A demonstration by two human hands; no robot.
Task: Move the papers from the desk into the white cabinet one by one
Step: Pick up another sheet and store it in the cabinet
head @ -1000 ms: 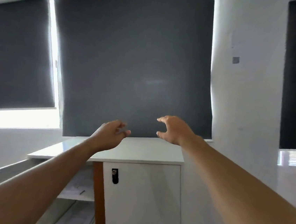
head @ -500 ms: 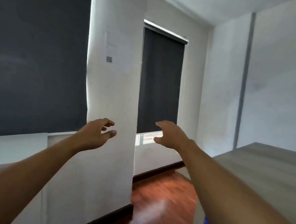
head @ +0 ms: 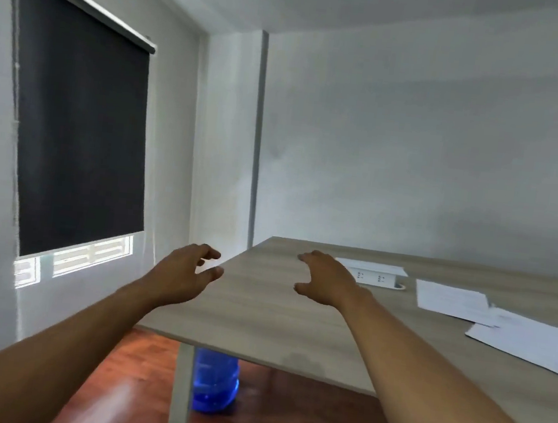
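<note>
White papers lie on the grey wooden desk at the right: one sheet farther back, a larger sheet overlapping it nearer the right edge, and another paper on top of a socket box. My left hand hovers off the desk's left corner, fingers loosely curled, holding nothing. My right hand hovers over the desk, left of the papers, fingers relaxed and empty. The white cabinet is out of view.
A white socket box sits on the desk behind my right hand. A blue water bottle stands on the red-brown wooden floor under the desk, beside the desk leg. A window with a dark blind is at left.
The view has swung right, from the white cabinet past the wall and window to the desk with papers. Both hands stay raised and empty throughout.
</note>
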